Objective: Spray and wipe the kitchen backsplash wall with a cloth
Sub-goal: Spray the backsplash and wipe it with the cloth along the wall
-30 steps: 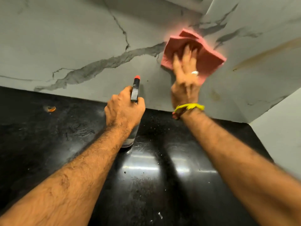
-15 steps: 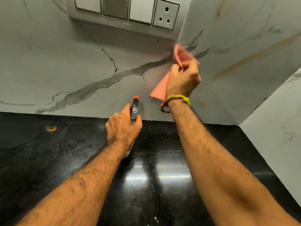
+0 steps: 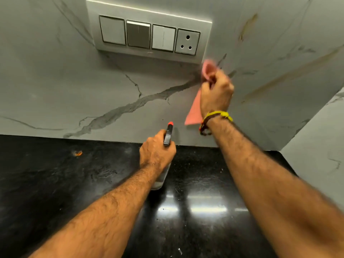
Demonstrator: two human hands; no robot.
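The right hand point(image 3: 216, 94), with a yellow and brown thread band point(image 3: 216, 117) at its wrist, is raised near the inner corner of the grey-veined white marble backsplash wall point(image 3: 55, 86), its fingers curled tight round a bunched pink cloth point(image 3: 194, 110). One end of the cloth pokes up above the knuckles just beside the lower right corner of the silver switch plate point(image 3: 149, 34), and a flat flap hangs down below the hand in front of the wall. The left hand point(image 3: 157, 153) is lower, wrapped round the neck of a clear spray bottle with a black head and red nozzle tip point(image 3: 168, 135); the nozzle points toward the wall, and the bottle's base stands on the glossy black stone countertop point(image 3: 55, 183). A small orange scrap point(image 3: 78, 153) lies on the countertop well to the left, near the wall's foot. Brown streaks point(image 3: 290, 75) run across the wall to the right of the corner.
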